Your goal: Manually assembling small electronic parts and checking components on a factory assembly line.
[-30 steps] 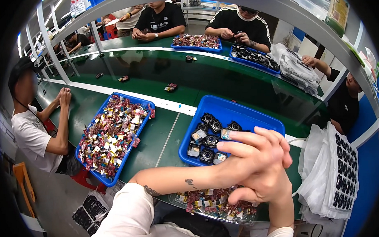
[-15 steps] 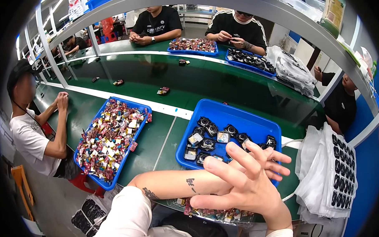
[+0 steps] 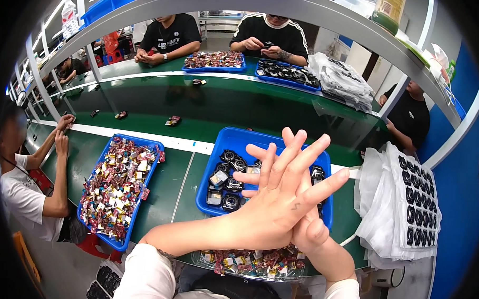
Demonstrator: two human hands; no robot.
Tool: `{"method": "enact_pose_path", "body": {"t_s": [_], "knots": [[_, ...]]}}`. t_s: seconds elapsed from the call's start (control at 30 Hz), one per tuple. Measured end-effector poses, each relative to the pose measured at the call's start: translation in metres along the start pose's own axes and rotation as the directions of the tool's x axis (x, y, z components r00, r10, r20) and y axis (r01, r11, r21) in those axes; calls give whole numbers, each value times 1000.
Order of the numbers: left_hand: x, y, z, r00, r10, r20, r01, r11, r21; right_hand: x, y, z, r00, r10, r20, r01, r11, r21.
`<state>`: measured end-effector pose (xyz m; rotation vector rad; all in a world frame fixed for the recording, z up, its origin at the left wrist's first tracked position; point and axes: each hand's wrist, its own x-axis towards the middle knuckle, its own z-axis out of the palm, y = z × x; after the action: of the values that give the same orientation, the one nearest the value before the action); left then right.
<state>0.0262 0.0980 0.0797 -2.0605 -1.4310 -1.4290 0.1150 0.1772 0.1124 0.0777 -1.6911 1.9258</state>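
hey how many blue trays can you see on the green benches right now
4. One blue tray lies under the crossed hands, one tray of wrapped pieces to its left, and two on the far bench: one left, one right. Others may be hidden.

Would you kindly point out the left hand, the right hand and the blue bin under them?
left hand [image 3: 280, 203], head view, back of the hand.
right hand [image 3: 311, 232], head view, thumb base.
blue bin [image 3: 206, 185], head view, left wall.

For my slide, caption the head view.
Left hand crossed over right hand, fingers spread, above a blue bin of small black parts.
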Motion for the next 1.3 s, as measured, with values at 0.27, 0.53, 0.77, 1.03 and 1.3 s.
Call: {"method": "enact_pose_path", "body": {"t_s": [0.27,0.53,0.77,1.03,1.3], "knots": [[9,5,-5,996,-37,84,17,974,225,3,-10,-4,982,82,171,-140,921,364],[17,9,-49,977,-17,212,-13,990,138,11,-10,-30,901,121,417,-270,908,321],[-5,2,-7,920,59,388,-85,995,51,1,30,2,855,289,430,-477,764,435],[-10,-5,3,990,35,134,-39,999,26,-2,71,-7,939,-78,336,-58,925,376],[14,-3,-43,961,257,104,-270,953,139,10,12,-32,859,198,473,-429,781,453]]}}
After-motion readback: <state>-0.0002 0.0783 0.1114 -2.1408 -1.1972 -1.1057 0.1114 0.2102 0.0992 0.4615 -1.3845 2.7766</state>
